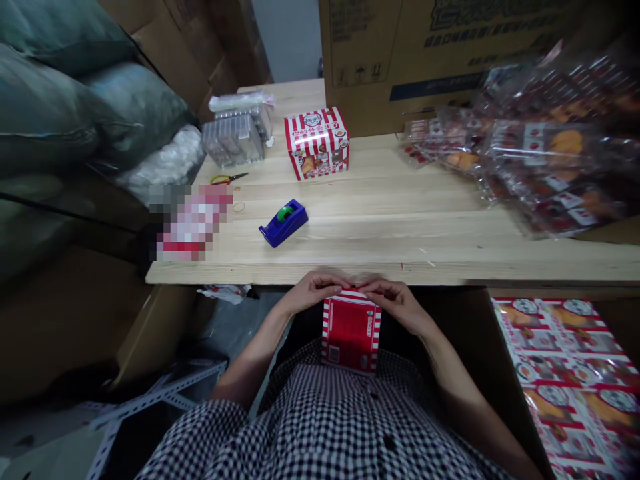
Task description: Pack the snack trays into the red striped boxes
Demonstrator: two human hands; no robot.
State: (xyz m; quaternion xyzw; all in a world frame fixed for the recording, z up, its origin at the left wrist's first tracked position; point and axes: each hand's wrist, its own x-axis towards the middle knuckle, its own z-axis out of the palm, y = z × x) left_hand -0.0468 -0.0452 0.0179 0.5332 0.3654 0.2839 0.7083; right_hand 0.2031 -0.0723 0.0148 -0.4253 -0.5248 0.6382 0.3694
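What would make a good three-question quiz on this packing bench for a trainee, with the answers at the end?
1. True or false: the left hand and right hand both touch the far edge of the red-and-white striped carton between them.

2. What color is the tape roll in the blue tape dispenser?
A) yellow
B) green
C) red

3. Which cutting tool lies on the wooden table, just on the near side of the clear plastic cases?

Key:
1. True
2. B
3. Scissors
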